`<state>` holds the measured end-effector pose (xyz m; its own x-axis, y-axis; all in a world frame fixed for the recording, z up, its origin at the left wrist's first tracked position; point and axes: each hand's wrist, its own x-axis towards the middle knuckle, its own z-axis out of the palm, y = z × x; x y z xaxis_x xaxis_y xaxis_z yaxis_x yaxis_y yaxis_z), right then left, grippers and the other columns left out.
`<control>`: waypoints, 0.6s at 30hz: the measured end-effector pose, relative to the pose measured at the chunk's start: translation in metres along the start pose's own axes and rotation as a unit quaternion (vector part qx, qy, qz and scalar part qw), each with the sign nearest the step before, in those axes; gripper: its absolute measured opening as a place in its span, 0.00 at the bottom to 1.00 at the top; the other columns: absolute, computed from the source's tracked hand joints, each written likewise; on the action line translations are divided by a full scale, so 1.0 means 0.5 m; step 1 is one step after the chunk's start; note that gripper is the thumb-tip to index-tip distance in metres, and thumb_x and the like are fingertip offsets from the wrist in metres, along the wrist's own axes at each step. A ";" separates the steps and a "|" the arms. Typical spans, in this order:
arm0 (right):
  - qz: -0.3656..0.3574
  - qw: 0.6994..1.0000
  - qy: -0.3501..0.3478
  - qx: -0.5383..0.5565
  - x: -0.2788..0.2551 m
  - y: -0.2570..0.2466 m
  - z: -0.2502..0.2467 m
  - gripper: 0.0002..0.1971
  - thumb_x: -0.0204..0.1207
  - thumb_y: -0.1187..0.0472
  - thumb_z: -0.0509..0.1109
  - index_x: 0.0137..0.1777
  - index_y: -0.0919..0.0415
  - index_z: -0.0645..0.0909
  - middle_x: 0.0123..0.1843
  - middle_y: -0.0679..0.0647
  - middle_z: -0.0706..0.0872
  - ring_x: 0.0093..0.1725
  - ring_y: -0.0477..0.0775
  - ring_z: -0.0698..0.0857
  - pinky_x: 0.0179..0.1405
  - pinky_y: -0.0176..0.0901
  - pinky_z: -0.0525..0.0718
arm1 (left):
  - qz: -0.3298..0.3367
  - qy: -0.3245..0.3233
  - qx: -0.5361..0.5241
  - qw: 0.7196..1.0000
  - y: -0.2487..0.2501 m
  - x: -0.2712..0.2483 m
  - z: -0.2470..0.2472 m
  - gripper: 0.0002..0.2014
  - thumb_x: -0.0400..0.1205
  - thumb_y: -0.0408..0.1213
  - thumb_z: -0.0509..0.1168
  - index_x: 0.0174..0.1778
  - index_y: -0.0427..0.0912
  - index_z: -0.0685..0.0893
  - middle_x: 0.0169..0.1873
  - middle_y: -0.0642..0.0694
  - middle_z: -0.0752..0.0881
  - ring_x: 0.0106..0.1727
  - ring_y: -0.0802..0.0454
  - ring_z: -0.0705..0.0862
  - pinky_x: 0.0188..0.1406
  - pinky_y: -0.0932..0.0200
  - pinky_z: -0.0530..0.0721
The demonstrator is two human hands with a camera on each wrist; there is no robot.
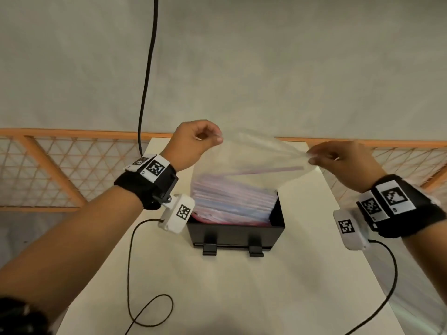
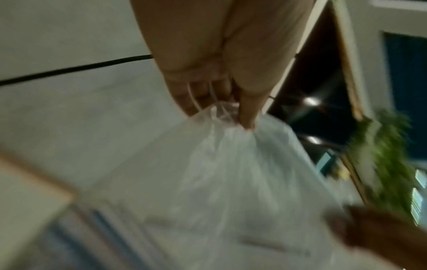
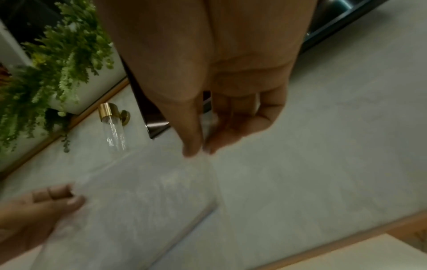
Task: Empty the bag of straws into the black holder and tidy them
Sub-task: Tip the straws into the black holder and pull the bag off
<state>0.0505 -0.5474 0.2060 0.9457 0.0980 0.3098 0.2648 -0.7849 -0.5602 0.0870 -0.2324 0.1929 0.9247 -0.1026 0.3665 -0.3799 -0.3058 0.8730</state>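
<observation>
Looking down from the head cam you get the whole setup: clear bag (image 1: 244,163) upended over the black holder (image 1: 235,232) on the white table (image 1: 242,286), straws (image 1: 232,201) piled into it. Wrist cams only show blurry plastic. Left hand (image 1: 196,141) and right hand (image 1: 338,158) are raised, each pinching a bag corner between thumb and fingertips.

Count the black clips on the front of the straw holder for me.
2. One clip sits at the front left of the black holder, the other clip at the front right, both at its lower edge. Any on the back or sides would be hidden.
</observation>
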 end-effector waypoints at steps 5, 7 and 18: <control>0.017 1.000 -0.005 -0.022 -0.008 0.004 0.010 0.14 0.74 0.58 0.72 0.58 0.58 0.82 0.50 0.57 0.87 0.45 0.55 0.81 0.45 0.39 0.76 | 0.063 0.027 0.048 0.996 0.015 -0.010 0.000 0.09 0.77 0.35 0.69 0.38 0.55 0.81 0.37 0.55 0.84 0.40 0.56 0.81 0.46 0.55 0.81; 0.046 0.998 -0.022 0.023 -0.011 0.012 0.018 0.26 0.69 0.53 0.76 0.68 0.53 0.75 0.60 0.50 0.81 0.56 0.49 0.79 0.54 0.43 0.76 | 0.067 0.048 0.006 0.997 0.023 -0.007 -0.005 0.10 0.79 0.31 0.67 0.40 0.53 0.79 0.37 0.54 0.85 0.39 0.59 0.83 0.47 0.56 0.82; 0.130 0.977 -0.108 0.129 0.006 0.016 0.113 0.23 0.64 0.37 0.72 0.51 0.54 0.86 0.55 0.61 0.88 0.51 0.67 0.86 0.55 0.59 0.84 | 0.050 -0.017 -0.053 0.997 0.046 -0.010 -0.017 0.09 0.81 0.32 0.65 0.52 0.50 0.75 0.43 0.51 0.88 0.51 0.54 0.87 0.61 0.56 0.80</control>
<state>0.0660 -0.5186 0.1589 0.9976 0.0652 -0.0222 0.0234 -0.6236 -0.7814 0.0734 -0.2309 0.2141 0.8817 -0.1596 0.4441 -0.4689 -0.1900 0.8626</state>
